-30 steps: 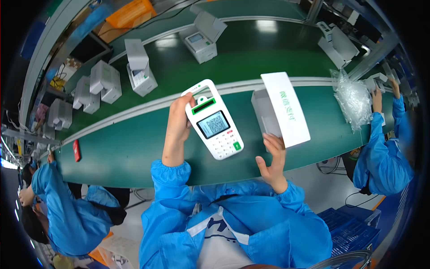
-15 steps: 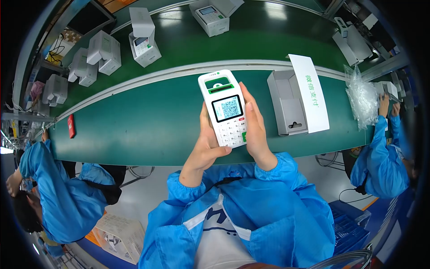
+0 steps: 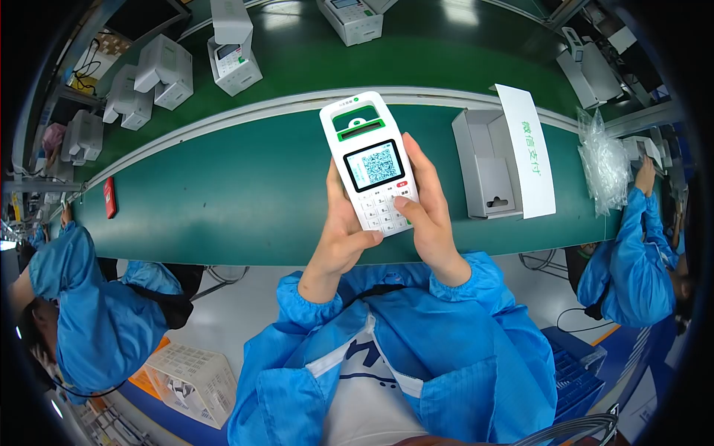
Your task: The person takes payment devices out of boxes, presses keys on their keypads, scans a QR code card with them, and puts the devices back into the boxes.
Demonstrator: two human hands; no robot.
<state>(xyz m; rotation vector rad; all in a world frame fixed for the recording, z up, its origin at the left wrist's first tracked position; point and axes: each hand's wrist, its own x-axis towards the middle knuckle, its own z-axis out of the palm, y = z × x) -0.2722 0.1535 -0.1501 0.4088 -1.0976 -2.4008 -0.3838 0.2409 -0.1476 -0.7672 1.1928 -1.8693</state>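
Forward-down head view, edges seemingly blurred

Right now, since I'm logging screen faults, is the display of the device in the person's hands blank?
No, the display of the white device between the left hand and right hand shows a QR code.

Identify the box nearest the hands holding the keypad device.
The open box right of the device, green characters on its lid; the other boxes sit farther off, most beyond the pale rail.
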